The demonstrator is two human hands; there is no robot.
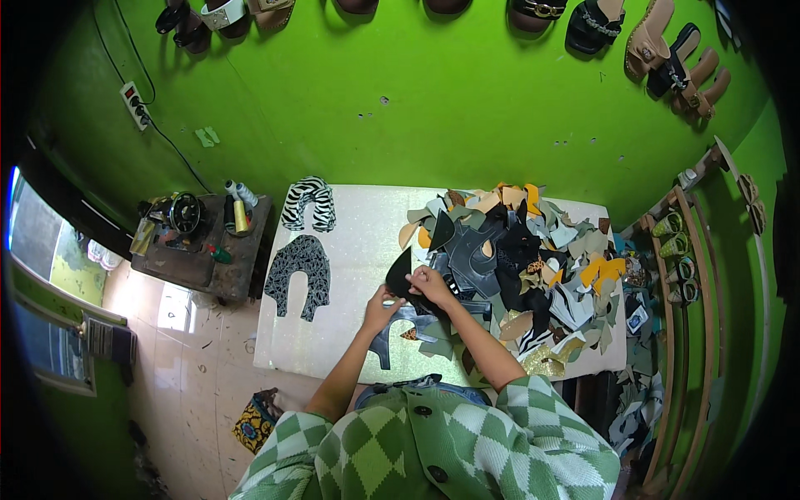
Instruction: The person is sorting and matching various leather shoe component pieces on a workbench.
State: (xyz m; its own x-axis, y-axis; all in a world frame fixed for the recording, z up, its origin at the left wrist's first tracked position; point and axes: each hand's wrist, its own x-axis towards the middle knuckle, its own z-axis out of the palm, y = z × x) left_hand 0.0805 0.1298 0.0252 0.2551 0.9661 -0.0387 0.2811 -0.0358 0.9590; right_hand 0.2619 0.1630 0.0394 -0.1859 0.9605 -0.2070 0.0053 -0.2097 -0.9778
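My left hand (pixel 382 309) grips the lower edge of a black, curved leather-like piece (pixel 400 268) with a pointed tip. The fingers of my right hand (pixel 428 285) are closed at its right edge. Both hands hold it just above the table. Below them lie a grey cut-out piece (pixel 381 343) and a small leopard-print scrap (pixel 410 334). Right of my hands spreads a heap of offcuts in black, grey, beige, orange and zebra print, with a large dark grey scrap (pixel 468 254) on top. What lies directly under my fingers is hidden.
On the table's (pixel 358 250) left side lie a zebra-print U-shaped piece (pixel 309 205) and a grey patterned one (pixel 299 276). A sewing machine (pixel 183 213) and thread cones (pixel 240 218) stand on a side table. Sandals hang above; a wooden rack (pixel 696 250) stands right.
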